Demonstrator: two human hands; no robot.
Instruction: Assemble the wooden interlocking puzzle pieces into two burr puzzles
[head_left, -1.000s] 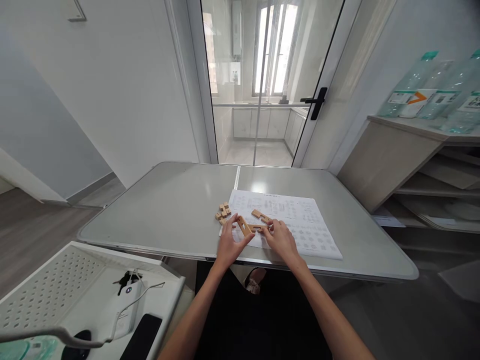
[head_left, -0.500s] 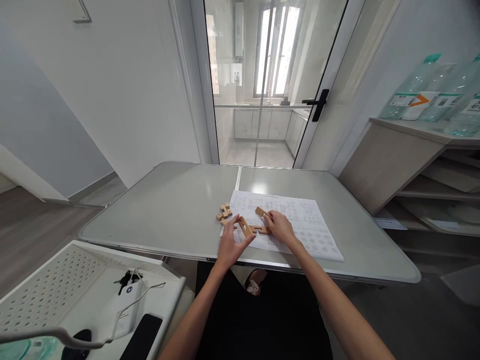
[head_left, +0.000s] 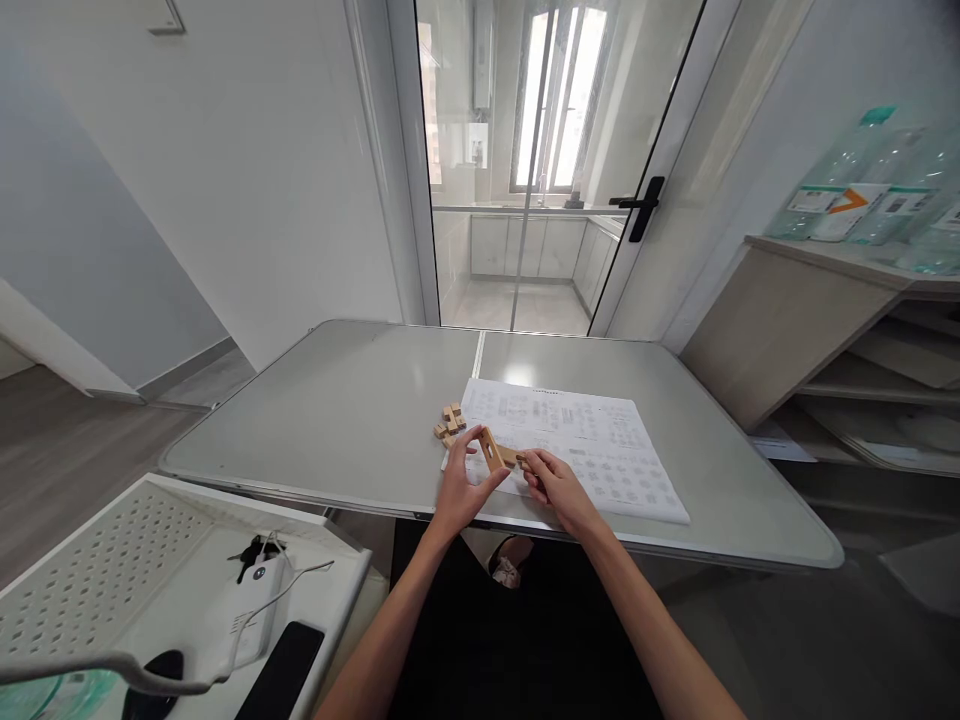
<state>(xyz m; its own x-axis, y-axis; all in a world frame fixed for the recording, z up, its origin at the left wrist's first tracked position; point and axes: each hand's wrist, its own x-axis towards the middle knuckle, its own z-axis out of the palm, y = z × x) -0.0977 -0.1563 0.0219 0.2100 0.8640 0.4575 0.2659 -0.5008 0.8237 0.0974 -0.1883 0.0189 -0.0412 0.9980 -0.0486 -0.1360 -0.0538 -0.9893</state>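
Observation:
My left hand holds a slotted wooden puzzle piece on its edge between thumb and fingers, tilted, with an opening in its face. Right beside it, to the right, is a second wooden piece, low over the paper. The fingers of my right hand are closed at the right end of that second piece; they cover part of it, and I cannot tell whether another piece is in them. Several small notched wooden blocks lie in a loose heap just beyond my left hand.
Under the hands a printed sheet with rows of small diagrams lies on the grey table. At lower left a white tray holds keys, a white device and a black phone. Plastic bottles stand on a shelf at right.
My right hand has come down and left, its fingers now at the end of the second piece. The wooden block it held raised above the paper no longer shows. My left hand stays nearly still.

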